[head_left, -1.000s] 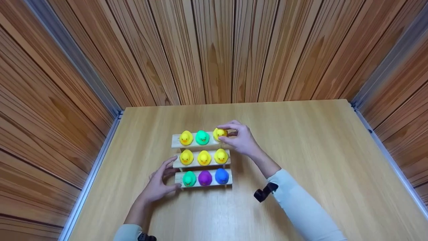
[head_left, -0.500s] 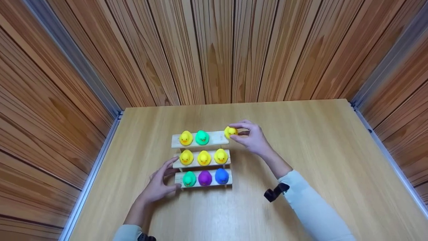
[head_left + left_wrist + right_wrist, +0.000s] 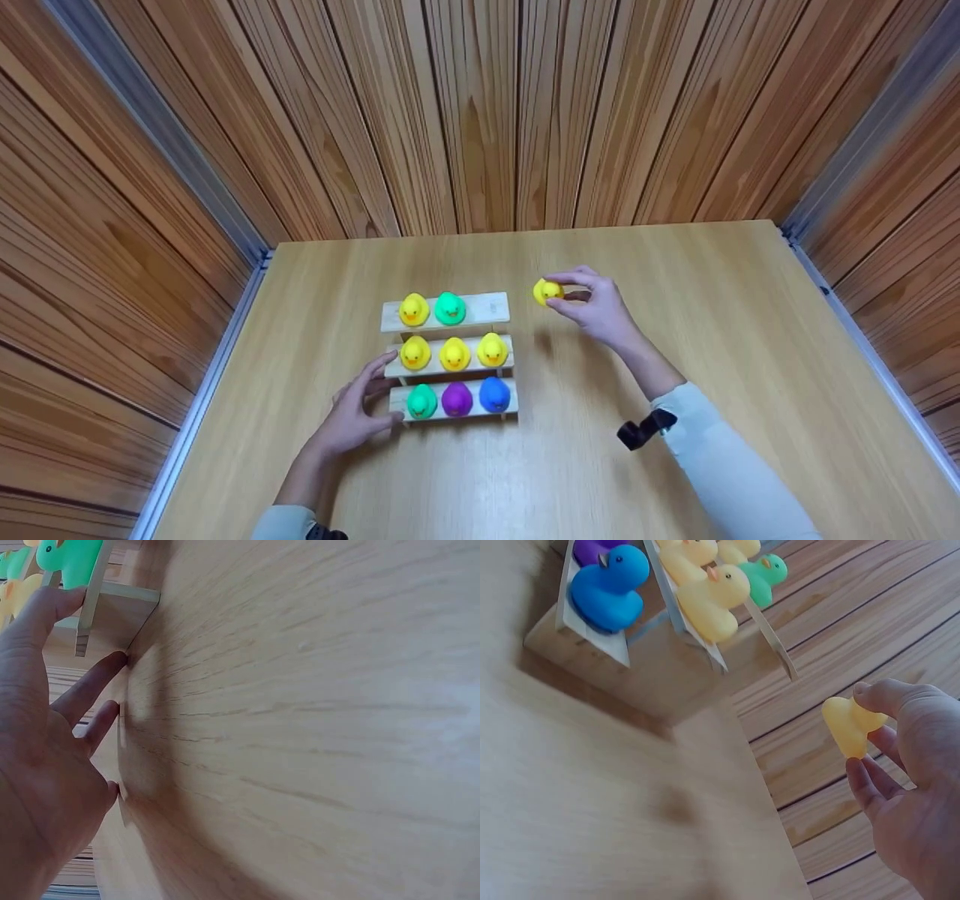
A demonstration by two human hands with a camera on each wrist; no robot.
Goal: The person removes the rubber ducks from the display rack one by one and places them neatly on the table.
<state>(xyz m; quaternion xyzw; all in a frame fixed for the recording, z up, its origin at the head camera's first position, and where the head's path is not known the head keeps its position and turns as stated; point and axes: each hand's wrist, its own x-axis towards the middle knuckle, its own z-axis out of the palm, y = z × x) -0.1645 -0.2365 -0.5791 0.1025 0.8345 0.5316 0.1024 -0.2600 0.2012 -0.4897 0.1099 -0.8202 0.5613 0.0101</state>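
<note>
A yellow rubber duck (image 3: 547,292) is pinched between the thumb and fingers of my right hand (image 3: 604,307), above the table and right of the top step. The three-step wooden stand (image 3: 491,307) has a bare spot at the right end of its top step. Also on that step are a yellow duck (image 3: 414,309) and a green duck (image 3: 450,308). Three yellow ducks (image 3: 454,354) line the middle step. Below them sit a green duck (image 3: 421,402), a purple duck (image 3: 457,399) and a blue duck (image 3: 494,395). My left hand (image 3: 45,757) touches the stand's left end, its thumb against the lowest step and its fingers extended.
The stand rests on a light wood table (image 3: 675,315), left of its middle. Wood-plank walls (image 3: 472,112) rise behind it and at both sides, with metal rails (image 3: 202,409) along the side edges.
My right hand has lifted the yellow duck off the right end of the top step and carried it rightward. The left hand stays at the stand.
</note>
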